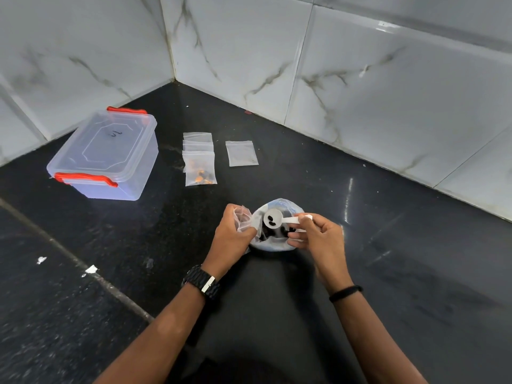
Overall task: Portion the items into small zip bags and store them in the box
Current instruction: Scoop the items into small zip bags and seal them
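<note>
My left hand [231, 235] pinches a small clear zip bag [243, 217] held open at its mouth. My right hand [318, 236] grips the handle of a white plastic scoop [273, 218] with a few dark pieces in its bowl. The scoop hovers over a larger open clear bag of dark items [274, 236] lying on the black counter, just right of the small bag. A clear storage box [105, 156] with red latches stands shut at the left. A stack of small zip bags [199, 159], the front one holding orange-brown pieces, lies beyond my hands.
One flat empty zip bag [241, 153] lies right of the stack. Marble-patterned tiled walls [360, 87] meet in a corner behind the black counter [401, 259]. White scraps [91, 269] lie along a seam at the left.
</note>
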